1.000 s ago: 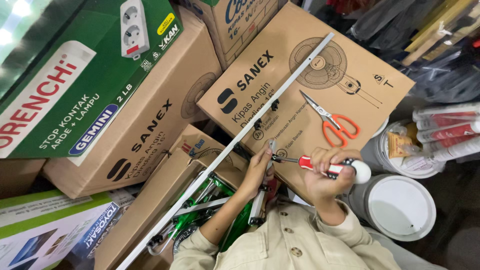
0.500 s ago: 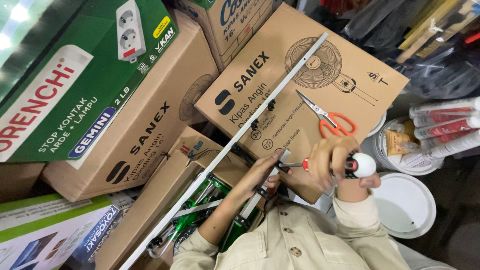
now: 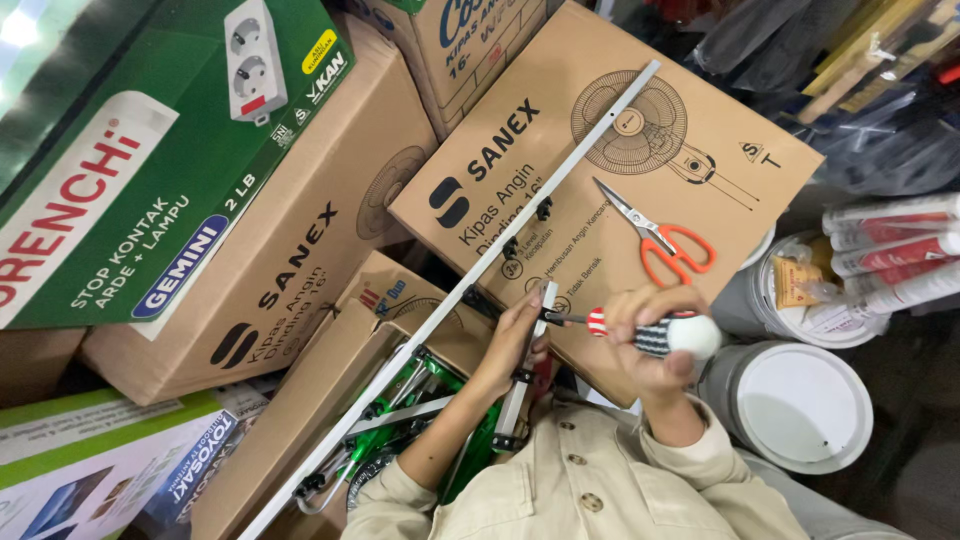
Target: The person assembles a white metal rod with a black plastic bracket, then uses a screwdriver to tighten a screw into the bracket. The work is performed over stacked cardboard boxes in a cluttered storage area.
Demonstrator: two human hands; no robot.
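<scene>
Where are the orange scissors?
In the head view, the scissors lie on the big cardboard box, right of the long white rail and just above the right hand gripping the screwdriver.

The space is crowded with stacked goods. 2 large brown cardboard boxes (image 3: pixel 262 240) printed with fan drawings are piled at the left and centre, and a green box (image 3: pixel 130 150) showing a socket strip lies tilted over them. A white and green carton (image 3: pixel 90 470) is seen at the lower left. 2 grey buckets with white lids (image 3: pixel 800 405) stand at the right, on a dark floor (image 3: pixel 920 430). Dark plastic wrapping (image 3: pixel 880 130) is heaped at the upper right. A bright light (image 3: pixel 20 28) is caught at the upper left corner.
</scene>
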